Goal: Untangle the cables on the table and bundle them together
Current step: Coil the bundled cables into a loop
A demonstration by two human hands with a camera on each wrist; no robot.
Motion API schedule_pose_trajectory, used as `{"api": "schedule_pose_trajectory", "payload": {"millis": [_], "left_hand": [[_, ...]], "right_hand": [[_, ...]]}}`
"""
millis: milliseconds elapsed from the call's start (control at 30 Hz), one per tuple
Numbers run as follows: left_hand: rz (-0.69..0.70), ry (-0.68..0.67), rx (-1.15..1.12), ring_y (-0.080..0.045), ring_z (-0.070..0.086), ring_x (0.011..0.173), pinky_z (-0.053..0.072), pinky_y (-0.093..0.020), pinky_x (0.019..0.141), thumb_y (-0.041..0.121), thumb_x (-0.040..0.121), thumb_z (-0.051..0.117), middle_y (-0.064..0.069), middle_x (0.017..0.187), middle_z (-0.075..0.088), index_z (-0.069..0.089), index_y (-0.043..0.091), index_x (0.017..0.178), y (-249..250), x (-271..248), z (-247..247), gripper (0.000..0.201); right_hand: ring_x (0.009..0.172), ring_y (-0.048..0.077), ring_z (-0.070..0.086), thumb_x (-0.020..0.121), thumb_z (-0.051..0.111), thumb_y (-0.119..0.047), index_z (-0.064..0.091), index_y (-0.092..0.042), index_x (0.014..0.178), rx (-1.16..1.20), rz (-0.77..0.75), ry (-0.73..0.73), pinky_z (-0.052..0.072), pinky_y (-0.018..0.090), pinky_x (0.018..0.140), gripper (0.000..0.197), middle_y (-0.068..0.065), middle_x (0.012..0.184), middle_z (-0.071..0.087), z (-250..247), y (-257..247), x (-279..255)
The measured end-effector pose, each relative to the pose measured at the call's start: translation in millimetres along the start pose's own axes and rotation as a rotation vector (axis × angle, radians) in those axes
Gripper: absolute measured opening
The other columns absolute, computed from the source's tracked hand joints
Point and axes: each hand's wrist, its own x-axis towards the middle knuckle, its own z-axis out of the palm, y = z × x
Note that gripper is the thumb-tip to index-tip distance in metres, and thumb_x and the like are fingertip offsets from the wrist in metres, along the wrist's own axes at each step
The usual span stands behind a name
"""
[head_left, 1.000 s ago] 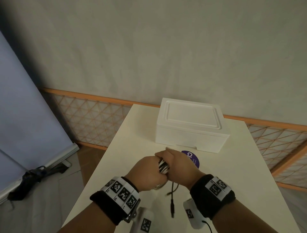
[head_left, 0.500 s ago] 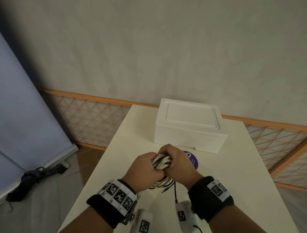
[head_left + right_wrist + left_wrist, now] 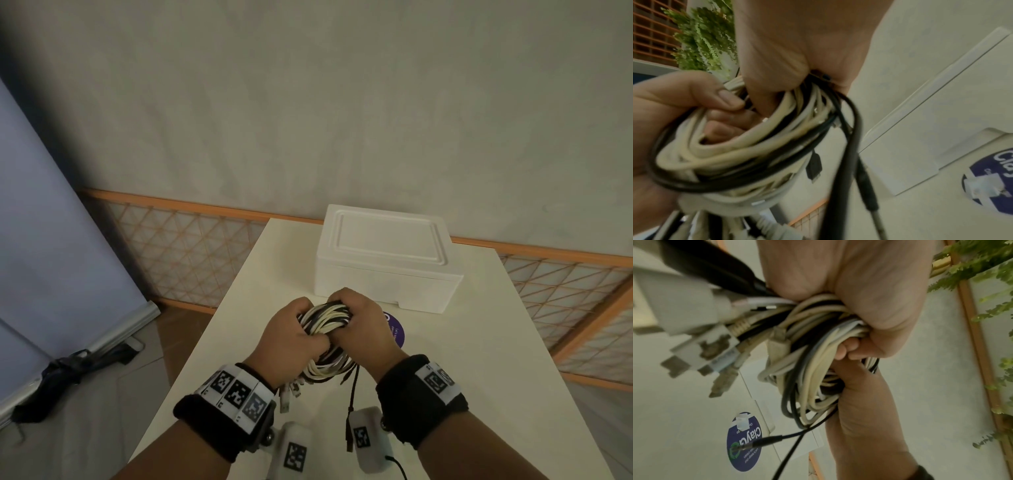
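Observation:
A coiled bundle of white and black cables (image 3: 327, 322) is held above the table (image 3: 462, 377) by both hands. My left hand (image 3: 291, 334) grips the coil's left side, fingers curled round the strands (image 3: 818, 340). My right hand (image 3: 363, 320) grips the right side (image 3: 797, 104). Several white plug ends (image 3: 289, 394) hang below the left hand (image 3: 701, 352). A thin black cable with a jack plug (image 3: 349, 442) dangles from the coil (image 3: 869, 191).
A closed white foam box (image 3: 387, 260) stands just beyond the hands. A round purple sticker (image 3: 397, 329) lies on the table under the right hand. The table's left edge drops to the floor, where a dark folded object (image 3: 68, 366) lies.
The hands have drawn slightly apart, so more of the coil shows between them. The bundle has risen a little and the black jack cable swings below it.

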Motion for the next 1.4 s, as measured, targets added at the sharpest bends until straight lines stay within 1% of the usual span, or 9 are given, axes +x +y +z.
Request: {"api": "schedule_pose_trajectory", "payload": {"millis": [167, 333, 467, 567, 733, 967, 1133, 1267, 1400], "left_hand": [[-0.212, 0.066, -0.341, -0.021, 0.055, 0.054, 0.046, -0.034, 0.058, 0.005, 0.055, 0.055, -0.008, 0.060, 0.056, 0.060, 0.008, 0.069, -5, 6, -11, 0.015], [-0.345, 0.226, -0.531, -0.020, 0.050, 0.042, 0.044, -0.026, 0.051, -0.001, 0.057, 0.050, -0.003, 0.047, 0.045, 0.050, 0.014, 0.044, -7, 9, -23, 0.020], [-0.403, 0.267, -0.632, -0.015, 0.045, 0.039, 0.042, -0.022, 0.048, -0.009, 0.068, 0.048, -0.001, 0.046, 0.041, 0.046, 0.014, 0.042, -9, 11, -18, 0.036], [-0.408, 0.261, -0.646, -0.015, 0.043, 0.040, 0.041, -0.022, 0.047, -0.008, 0.067, 0.048, -0.002, 0.049, 0.038, 0.044, 0.012, 0.047, -8, 11, -12, 0.029], [-0.417, 0.252, -0.689, -0.016, 0.044, 0.040, 0.042, -0.021, 0.046, -0.004, 0.060, 0.050, -0.003, 0.047, 0.040, 0.043, 0.009, 0.049, -5, 13, -10, 0.019], [-0.474, 0.299, -0.749, -0.015, 0.048, 0.043, 0.043, -0.020, 0.045, -0.005, 0.083, 0.049, -0.003, 0.049, 0.044, 0.043, 0.009, 0.059, -12, 16, -8, 0.028], [-0.434, 0.339, -0.742, -0.016, 0.051, 0.046, 0.043, -0.024, 0.044, -0.004, 0.082, 0.052, -0.005, 0.052, 0.048, 0.047, 0.007, 0.078, -11, 13, 2, 0.013], [-0.357, 0.313, -0.710, -0.022, 0.054, 0.051, 0.048, -0.031, 0.051, -0.006, 0.078, 0.056, -0.014, 0.062, 0.052, 0.056, 0.003, 0.088, -6, 9, 9, 0.014], [-0.299, 0.316, -0.645, -0.036, 0.066, 0.074, 0.058, -0.047, 0.069, 0.015, 0.056, 0.075, -0.022, 0.086, 0.065, 0.054, -0.004, 0.106, -4, 9, 12, 0.057]], "right_hand": [[0.111, 0.006, 0.058, 0.076, 0.078, -0.016, 0.038, -0.035, 0.137, 0.419, 0.179, -0.138, 0.051, 0.025, 0.090, 0.075, -0.017, 0.129, 0.048, -10, 13, -19], [0.096, 0.015, 0.068, 0.095, 0.042, 0.005, 0.054, -0.029, 0.123, 0.457, 0.279, -0.104, 0.056, 0.026, 0.081, 0.045, -0.003, 0.122, 0.059, -4, 32, -46], [0.090, 0.000, 0.065, 0.082, 0.052, 0.011, 0.070, -0.028, 0.097, -0.059, -0.117, -0.052, 0.045, 0.004, 0.080, 0.045, -0.010, 0.096, 0.070, 12, 40, -60], [0.088, 0.005, 0.062, 0.075, 0.061, 0.001, 0.072, -0.021, 0.094, -0.284, -0.383, -0.046, 0.042, 0.006, 0.083, 0.031, -0.006, 0.092, 0.072, 19, 47, -60], [0.079, 0.007, 0.062, 0.084, 0.055, -0.023, 0.071, -0.023, 0.096, -0.339, -0.468, -0.098, 0.049, 0.014, 0.070, 0.020, -0.005, 0.089, 0.068, 18, 33, -55], [0.070, 0.012, 0.064, 0.084, 0.057, -0.034, 0.068, -0.027, 0.105, -0.443, -0.516, -0.139, 0.053, 0.021, 0.056, 0.025, -0.006, 0.088, 0.066, 18, 29, -49], [0.064, 0.004, 0.056, 0.078, 0.062, -0.043, 0.071, -0.029, 0.082, -0.405, -0.380, -0.057, 0.044, 0.017, 0.052, 0.017, -0.012, 0.074, 0.062, 20, 11, -50], [0.063, 0.014, 0.056, 0.074, 0.069, -0.045, 0.068, -0.017, 0.067, -0.380, 0.016, -0.099, 0.044, 0.031, 0.055, 0.029, -0.002, 0.066, 0.062, 26, -3, -43], [0.060, 0.016, 0.058, 0.075, 0.070, -0.032, 0.070, -0.014, 0.067, -0.191, 0.125, -0.080, 0.046, 0.033, 0.056, 0.020, 0.001, 0.063, 0.064, 26, -6, -40]]}}
